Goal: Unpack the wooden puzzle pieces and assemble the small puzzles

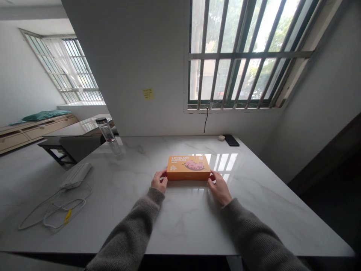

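Note:
An orange puzzle box [188, 169], printed "LEVEL UP! PUZZLES" with a pink picture on its lid, lies flat on the white marbled table [186, 218]. My left hand [159, 180] grips the box's left end, thumb at the near corner and fingers along the side. At the opposite end, my right hand [220, 187] holds the right side in the same way. The box appears closed. Its far side is hidden from me, as are some of my fingertips.
A white power strip [76, 175] with a looped cable and yellow tag lies at the left. A glass bottle [106, 130] stands at the far left edge. Near the wall at the back right are a black phone [231, 140] and a small round whitish object [221, 138].

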The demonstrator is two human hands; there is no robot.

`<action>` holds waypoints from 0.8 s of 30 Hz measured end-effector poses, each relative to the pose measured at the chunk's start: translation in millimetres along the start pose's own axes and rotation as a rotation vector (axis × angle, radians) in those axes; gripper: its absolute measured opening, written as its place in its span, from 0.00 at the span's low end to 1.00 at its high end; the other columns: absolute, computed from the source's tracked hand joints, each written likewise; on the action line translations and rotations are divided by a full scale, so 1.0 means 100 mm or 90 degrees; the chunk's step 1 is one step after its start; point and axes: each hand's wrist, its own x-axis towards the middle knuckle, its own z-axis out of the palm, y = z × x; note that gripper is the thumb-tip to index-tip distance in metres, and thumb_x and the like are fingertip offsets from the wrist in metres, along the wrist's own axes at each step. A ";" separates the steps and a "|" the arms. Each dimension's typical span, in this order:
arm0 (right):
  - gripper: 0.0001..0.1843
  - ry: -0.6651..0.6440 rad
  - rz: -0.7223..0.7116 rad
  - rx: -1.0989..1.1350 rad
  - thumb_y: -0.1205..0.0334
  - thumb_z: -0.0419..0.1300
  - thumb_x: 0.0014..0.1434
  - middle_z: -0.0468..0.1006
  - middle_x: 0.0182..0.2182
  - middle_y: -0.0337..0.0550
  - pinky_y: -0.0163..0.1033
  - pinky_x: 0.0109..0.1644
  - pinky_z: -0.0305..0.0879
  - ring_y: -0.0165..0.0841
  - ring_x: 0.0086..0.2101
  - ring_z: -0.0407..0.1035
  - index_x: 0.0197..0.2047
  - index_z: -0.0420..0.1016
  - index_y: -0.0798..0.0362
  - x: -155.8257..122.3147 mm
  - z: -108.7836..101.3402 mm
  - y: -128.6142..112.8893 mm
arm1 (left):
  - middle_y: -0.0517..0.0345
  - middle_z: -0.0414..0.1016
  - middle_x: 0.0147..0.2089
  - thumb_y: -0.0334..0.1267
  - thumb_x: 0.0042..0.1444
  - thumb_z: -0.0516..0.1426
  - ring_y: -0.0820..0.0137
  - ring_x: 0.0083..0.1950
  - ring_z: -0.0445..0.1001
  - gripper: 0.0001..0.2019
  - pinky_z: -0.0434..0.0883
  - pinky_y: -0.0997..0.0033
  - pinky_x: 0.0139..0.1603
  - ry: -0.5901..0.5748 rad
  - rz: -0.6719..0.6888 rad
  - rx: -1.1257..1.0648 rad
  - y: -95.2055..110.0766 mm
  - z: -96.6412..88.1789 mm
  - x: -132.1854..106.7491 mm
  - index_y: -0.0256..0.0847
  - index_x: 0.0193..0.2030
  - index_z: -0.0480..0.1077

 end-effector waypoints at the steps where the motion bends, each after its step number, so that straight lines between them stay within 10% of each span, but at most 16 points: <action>1: 0.23 0.002 -0.001 0.002 0.62 0.52 0.60 0.73 0.38 0.46 0.46 0.42 0.72 0.38 0.36 0.72 0.58 0.71 0.55 0.00 0.00 0.00 | 0.48 0.73 0.47 0.31 0.56 0.53 0.64 0.46 0.77 0.19 0.80 0.67 0.42 0.003 0.003 0.003 0.00 0.01 -0.01 0.37 0.53 0.74; 15: 0.24 0.004 0.049 0.113 0.54 0.50 0.63 0.72 0.36 0.44 0.46 0.48 0.71 0.39 0.39 0.71 0.57 0.74 0.54 0.06 0.02 0.01 | 0.51 0.66 0.46 0.34 0.58 0.53 0.68 0.43 0.74 0.22 0.77 0.71 0.40 -0.027 0.047 0.034 0.08 -0.02 -0.04 0.40 0.59 0.72; 24: 0.24 0.022 0.060 0.310 0.50 0.53 0.64 0.62 0.24 0.32 0.35 0.25 0.63 0.30 0.23 0.60 0.59 0.66 0.52 0.08 -0.17 -0.17 | 0.44 0.62 0.58 0.42 0.47 0.64 0.56 0.55 0.69 0.41 0.74 0.54 0.55 -0.192 0.321 0.127 0.09 -0.27 0.05 0.42 0.69 0.59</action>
